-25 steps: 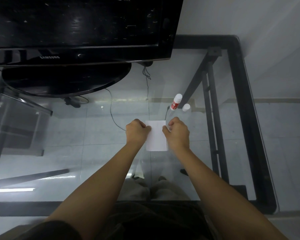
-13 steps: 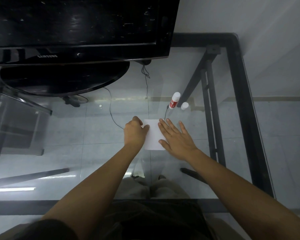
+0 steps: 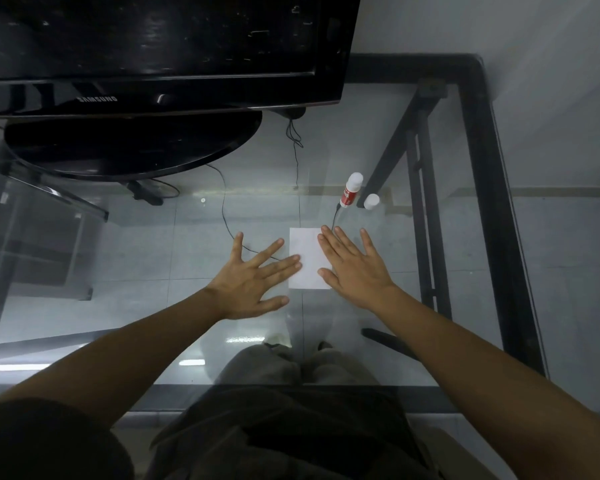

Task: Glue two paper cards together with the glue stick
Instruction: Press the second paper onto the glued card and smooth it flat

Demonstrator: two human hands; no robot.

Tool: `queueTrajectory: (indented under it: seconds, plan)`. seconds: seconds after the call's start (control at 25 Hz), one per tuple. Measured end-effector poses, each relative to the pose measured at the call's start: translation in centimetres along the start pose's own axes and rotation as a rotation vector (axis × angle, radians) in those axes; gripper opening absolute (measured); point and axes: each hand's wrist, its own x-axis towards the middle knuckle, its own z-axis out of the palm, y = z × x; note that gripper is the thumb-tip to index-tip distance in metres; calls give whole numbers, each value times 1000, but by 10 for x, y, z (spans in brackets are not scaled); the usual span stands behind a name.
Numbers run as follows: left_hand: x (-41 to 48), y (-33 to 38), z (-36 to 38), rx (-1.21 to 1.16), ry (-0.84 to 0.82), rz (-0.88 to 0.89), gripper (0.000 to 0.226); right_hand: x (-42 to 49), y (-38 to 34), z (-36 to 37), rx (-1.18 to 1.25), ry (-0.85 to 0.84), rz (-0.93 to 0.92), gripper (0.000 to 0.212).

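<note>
A white paper card (image 3: 307, 259) lies flat on the glass table; I cannot tell whether a second card lies under it. My left hand (image 3: 255, 277) is spread flat on the glass, its fingertips on the card's left edge. My right hand (image 3: 352, 268) is also spread flat, covering the card's right edge. Neither hand holds anything. The glue stick (image 3: 350, 190), white with a red label, stands just beyond the card, and its white cap (image 3: 371, 201) stands beside it to the right.
A black TV (image 3: 153, 46) on a round stand (image 3: 129, 147) fills the far left of the glass table (image 3: 413, 341). Thin black cables (image 3: 224, 209) run across the glass toward the card. The table's black frame (image 3: 492, 202) borders the right side.
My left hand has opened from a fist to a flat spread and slid slightly left. My right hand went from pinching the card's edge to lying flat on it.
</note>
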Motion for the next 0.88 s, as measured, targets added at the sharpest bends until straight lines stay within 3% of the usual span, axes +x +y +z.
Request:
queueTrajectory:
  seconds: [0.24,0.36,0.48,0.68,0.88]
  plan:
    - [-15,-1,-1,-16,62,211,59,2,0,2,-3,6,-1,66]
    - [5,10,-11,-299,59,-78,56,2,0,3,13,6,9,65]
    - [24,33,-8,-316,29,-314,58,1,-3,5,39,3,30,66]
    - [27,38,-7,-231,-12,-350,62,-14,-17,6,66,26,113,64]
    - [25,39,-6,-221,-7,-331,61,-52,-49,19,91,6,-21,59]
